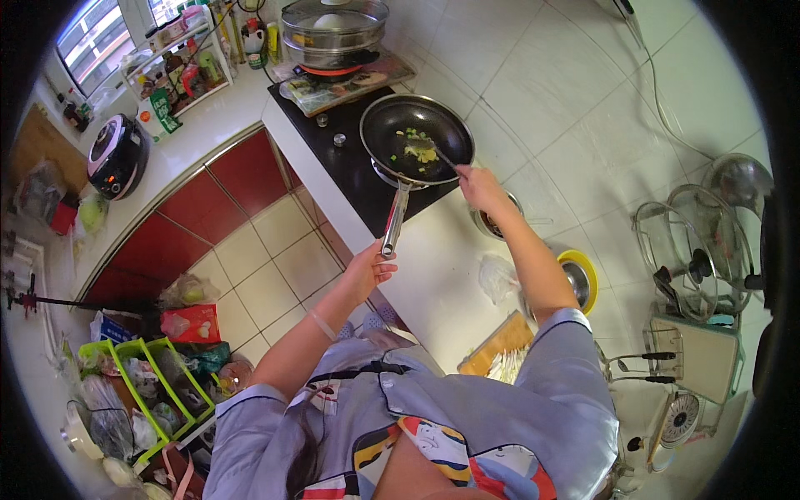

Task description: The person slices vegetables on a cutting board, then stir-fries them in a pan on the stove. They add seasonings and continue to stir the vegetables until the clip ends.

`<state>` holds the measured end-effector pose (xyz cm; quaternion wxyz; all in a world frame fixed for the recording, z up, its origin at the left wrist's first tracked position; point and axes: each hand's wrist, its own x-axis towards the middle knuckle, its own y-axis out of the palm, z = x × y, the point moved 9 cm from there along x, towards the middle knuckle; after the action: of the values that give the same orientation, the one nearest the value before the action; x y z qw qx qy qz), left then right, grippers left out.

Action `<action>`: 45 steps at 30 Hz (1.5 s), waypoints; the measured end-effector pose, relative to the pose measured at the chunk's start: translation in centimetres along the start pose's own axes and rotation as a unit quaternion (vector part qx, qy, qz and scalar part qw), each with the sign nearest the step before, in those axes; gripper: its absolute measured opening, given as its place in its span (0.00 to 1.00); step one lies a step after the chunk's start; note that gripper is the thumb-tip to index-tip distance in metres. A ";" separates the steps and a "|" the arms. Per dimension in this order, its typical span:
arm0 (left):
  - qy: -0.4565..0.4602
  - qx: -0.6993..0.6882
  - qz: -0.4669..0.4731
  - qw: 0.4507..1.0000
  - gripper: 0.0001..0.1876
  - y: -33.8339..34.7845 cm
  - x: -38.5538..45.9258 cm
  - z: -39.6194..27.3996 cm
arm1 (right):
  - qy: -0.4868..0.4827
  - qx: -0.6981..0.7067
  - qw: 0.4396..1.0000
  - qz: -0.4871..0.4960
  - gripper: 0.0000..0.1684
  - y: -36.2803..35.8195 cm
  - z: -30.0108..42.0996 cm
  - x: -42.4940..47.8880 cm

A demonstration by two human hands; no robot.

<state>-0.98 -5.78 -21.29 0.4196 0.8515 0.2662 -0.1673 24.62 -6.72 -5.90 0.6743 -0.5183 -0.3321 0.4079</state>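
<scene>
A dark frying pan (pixel 387 131) with a metal rim stands on the black cooktop (pixel 356 181). Chopped green and pale yellow food pieces (pixel 420 152) lie in it. My right hand (pixel 484 190) is closed on the handle of a utensil (pixel 442 155), whose far end reaches the food; its exact kind cannot be told. At the end of the pan's metal handle (pixel 396 219) is my left hand (pixel 369 272), with the thumb by the handle tip and the other fingers partly curled beneath; how firmly it grips is unclear.
Behind the pan stands a glass-lidded steamer (pixel 334 37). A rice cooker (pixel 115 156) and a condiment rack (pixel 181 69) are on the left counter. To the right are a plastic bag (pixel 498 278), a wooden cutting board (pixel 494 344) with pale food, and a yellow-rimmed bowl (pixel 589 281). Pot lids hang at the far right.
</scene>
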 end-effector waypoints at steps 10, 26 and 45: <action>0.005 0.003 -0.004 1.000 0.21 0.1 -0.1 -0.2 | 0.041 -0.036 0.998 -0.011 0.20 2.3 -3.1 1.0; 0.007 -0.010 0.004 1.000 0.21 0.2 -0.3 -0.4 | 0.081 -0.031 0.995 -0.041 0.16 -0.2 -0.9 4.5; -0.003 -0.007 0.033 0.999 0.21 0.3 0.4 -0.4 | 0.020 -0.082 0.996 0.020 0.13 0.7 -0.6 2.6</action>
<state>-0.44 -5.52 -21.10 0.4314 0.8563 0.2383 -0.1541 26.19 -4.60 -6.69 0.6283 -0.5862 -0.3401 0.3819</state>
